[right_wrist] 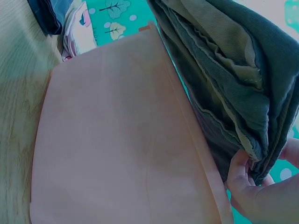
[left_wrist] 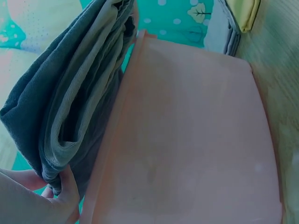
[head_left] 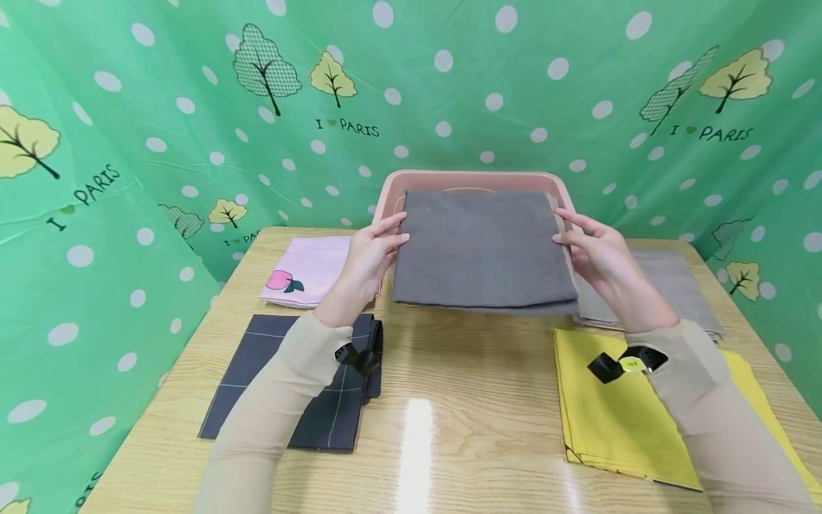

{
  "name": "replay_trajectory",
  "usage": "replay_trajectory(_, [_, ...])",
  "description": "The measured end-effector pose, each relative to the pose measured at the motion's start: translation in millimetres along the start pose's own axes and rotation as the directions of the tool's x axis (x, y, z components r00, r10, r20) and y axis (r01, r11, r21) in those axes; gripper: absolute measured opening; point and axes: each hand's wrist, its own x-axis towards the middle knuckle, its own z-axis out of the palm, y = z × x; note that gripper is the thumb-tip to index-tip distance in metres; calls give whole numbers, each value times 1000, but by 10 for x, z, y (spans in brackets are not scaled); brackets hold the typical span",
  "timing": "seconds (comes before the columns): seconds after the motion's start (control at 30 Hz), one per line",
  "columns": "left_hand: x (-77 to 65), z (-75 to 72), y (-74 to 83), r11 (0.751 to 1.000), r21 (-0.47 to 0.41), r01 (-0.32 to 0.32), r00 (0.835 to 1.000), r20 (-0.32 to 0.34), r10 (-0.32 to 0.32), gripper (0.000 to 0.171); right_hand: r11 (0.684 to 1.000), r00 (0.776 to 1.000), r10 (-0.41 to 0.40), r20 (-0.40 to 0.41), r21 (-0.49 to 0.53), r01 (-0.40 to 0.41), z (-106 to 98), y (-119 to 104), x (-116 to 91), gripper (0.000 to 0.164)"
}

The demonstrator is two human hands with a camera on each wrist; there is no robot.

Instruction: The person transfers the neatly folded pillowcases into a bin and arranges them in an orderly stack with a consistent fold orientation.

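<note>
A folded dark grey cloth (head_left: 484, 246) is held up between both hands, close over the pink plastic bin (head_left: 475, 176). My left hand (head_left: 372, 253) pinches its left edge between thumb and fingers, and my right hand (head_left: 597, 253) pinches the right edge the same way. Several stacked layers of the cloth (left_wrist: 70, 98) show in the left wrist view, above the bin's rim. From the right wrist, the layered cloth (right_wrist: 233, 79) likewise stands above the bin's side wall (right_wrist: 112, 135). Most of the bin's inside is hidden behind the cloth in the head view.
On the wooden table (head_left: 449, 407), a pink cloth with a fruit print (head_left: 315, 268) and a dark checked cloth (head_left: 327, 407) lie folded at left. To the right are a light grey cloth (head_left: 674, 285) and a yellow cloth (head_left: 616, 414). A green dotted curtain (head_left: 449, 100) hangs behind.
</note>
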Motion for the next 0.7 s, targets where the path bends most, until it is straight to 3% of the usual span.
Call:
replay_trajectory(0.2, [91,24,25,1000,-20,3,1000,-1,-3,43,999,1000,24,-10,-33,-24,14,-39,82,62])
replay_trajectory(0.7, [285,64,84,999,-27,31,999,-24,-32,44,990,992,110,-66,-76,-115,54,-161,264,62])
